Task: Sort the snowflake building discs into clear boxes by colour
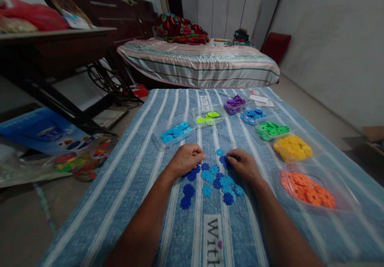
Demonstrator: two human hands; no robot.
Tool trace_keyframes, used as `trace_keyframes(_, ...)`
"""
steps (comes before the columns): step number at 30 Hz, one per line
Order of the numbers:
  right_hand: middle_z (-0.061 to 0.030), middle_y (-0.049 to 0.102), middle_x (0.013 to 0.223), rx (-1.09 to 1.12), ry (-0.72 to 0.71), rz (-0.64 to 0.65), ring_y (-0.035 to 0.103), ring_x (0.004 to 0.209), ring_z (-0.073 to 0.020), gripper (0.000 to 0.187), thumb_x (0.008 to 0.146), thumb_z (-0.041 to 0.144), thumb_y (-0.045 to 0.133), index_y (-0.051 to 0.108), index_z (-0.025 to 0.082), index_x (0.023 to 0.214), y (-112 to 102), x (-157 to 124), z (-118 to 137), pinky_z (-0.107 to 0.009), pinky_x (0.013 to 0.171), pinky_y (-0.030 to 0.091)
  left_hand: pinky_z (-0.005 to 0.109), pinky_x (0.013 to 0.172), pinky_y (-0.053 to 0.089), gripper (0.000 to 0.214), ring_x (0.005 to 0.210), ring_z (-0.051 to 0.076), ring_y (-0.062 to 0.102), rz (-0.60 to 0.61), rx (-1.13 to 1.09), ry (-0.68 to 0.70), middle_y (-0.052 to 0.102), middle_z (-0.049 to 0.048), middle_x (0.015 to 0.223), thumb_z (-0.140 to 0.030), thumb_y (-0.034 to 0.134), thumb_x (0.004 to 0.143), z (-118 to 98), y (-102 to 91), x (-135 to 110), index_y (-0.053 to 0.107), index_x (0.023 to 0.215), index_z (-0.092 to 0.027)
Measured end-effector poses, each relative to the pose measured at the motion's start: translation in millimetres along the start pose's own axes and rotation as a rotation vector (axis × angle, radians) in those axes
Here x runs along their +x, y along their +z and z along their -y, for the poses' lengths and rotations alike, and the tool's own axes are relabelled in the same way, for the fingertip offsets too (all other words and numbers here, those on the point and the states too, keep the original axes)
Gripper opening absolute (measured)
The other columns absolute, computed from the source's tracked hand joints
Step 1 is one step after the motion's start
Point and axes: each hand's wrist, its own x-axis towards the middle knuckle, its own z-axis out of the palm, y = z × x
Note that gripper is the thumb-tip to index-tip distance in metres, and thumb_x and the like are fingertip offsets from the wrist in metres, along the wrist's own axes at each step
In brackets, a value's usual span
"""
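Flat notched plastic discs, light blue (227,181) and dark blue (189,190), lie loosely scattered on the striped cloth between and below my hands. My left hand (186,159) is closed at the left edge of the scatter, its fingertips together; whatever is in them is hidden. Dark blue discs lie right under it. On the other side, my right hand (243,165) has thumb and fingers closed at the edge of a dark blue disc (223,162). A single light blue disc (220,152) rests between the hands.
Clear plastic boxes curve around the far and right sides, holding light blue (176,132), lime (208,118), purple (235,103), blue (253,115), green (273,129), yellow (293,148) and orange discs (307,190). White cards (260,99) lie behind. A bed (198,65) stands beyond the table.
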Motion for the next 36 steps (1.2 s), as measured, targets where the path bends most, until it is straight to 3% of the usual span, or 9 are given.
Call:
trace_keyframes(3,-0.0023,0.066,0.082,0.007,-0.002,0.001,0.061,0.08,-0.0194,0.014,0.081,0.028,0.056,0.069,0.023,0.081,-0.9,0.3,-0.1,-0.033,0.076,0.047,0.022,0.049,0.036,0.013,0.05,0.011,0.052,0.173,0.165,0.063,0.057,-0.0028,0.052,-0.028,0.059,0.071,-2.3,12.1,-3.3,0.064,0.065,-0.017)
trace_keyframes(8,-0.0028,0.067,0.081,-0.008,-0.033,0.001,0.061,0.081,-0.0194,0.014,0.081,0.027,0.056,0.069,0.022,0.081,-1.6,2.0,-3.2,-0.033,0.077,0.047,0.023,0.058,0.037,0.008,0.061,0.013,0.056,0.361,0.42,0.218,0.061,-0.0024,0.061,-0.02,0.058,0.073,-10.8,40.3,-10.9,0.066,0.071,-0.019)
trace_keyframes(12,-0.0031,0.067,0.082,0.01,-0.03,-0.005,0.061,0.081,-0.019,0.014,0.081,0.027,0.056,0.07,0.022,0.081,-1.4,2.2,-4.2,-0.032,0.077,0.047,0.026,0.066,0.041,0.012,0.073,0.017,0.06,0.429,0.595,0.375,0.065,0.0016,0.074,-0.018,0.054,0.078,-19.8,63.3,-19.4,0.066,0.077,-0.019)
trace_keyframes(16,-0.003,0.068,0.083,0.005,-0.015,-0.016,0.061,0.084,-0.0196,0.013,0.08,0.027,0.057,0.069,0.022,0.081,-1.3,1.5,-3.0,-0.033,0.079,0.047,0.031,0.07,0.046,0.017,0.084,0.023,0.061,0.451,0.763,0.415,0.065,0.0065,0.089,-0.031,0.057,0.08,-28.7,77.9,-29.5,0.065,0.086,-0.018)
trace_keyframes(19,-0.0033,0.068,0.084,0.005,-0.016,-0.016,0.061,0.085,-0.0203,0.013,0.08,0.027,0.057,0.069,0.022,0.082,-1.1,1.3,-2.9,-0.034,0.08,0.047,0.035,0.071,0.047,0.02,0.087,0.026,0.061,0.46,0.855,0.407,0.062,0.0086,0.092,-0.034,0.058,0.079,-32.4,82.6,-35.5,0.064,0.087,-0.017)
trace_keyframes(25,-0.0031,0.068,0.084,-0.003,-0.024,-0.02,0.061,0.084,-0.0202,0.014,0.08,0.027,0.056,0.069,0.022,0.082,-0.9,1.2,-1.9,-0.034,0.08,0.046,0.034,0.074,0.048,0.014,0.09,0.024,0.06,0.492,0.896,0.424,0.061,0.0082,0.094,-0.025,0.055,0.08,-32.6,82.5,-37.6,0.063,0.089,-0.017)
trace_keyframes(36,-0.0031,0.067,0.082,0.027,-0.018,-0.015,0.061,0.081,-0.0198,0.014,0.08,0.029,0.057,0.068,0.021,0.082,1.7,0.8,-7.2,-0.034,0.077,0.047,0.03,0.068,0.045,0.01,0.081,0.021,0.061,0.543,0.782,0.445,0.064,0.0044,0.087,-0.015,0.054,0.074,-27.2,77.0,-34.1,0.06,0.081,-0.019)
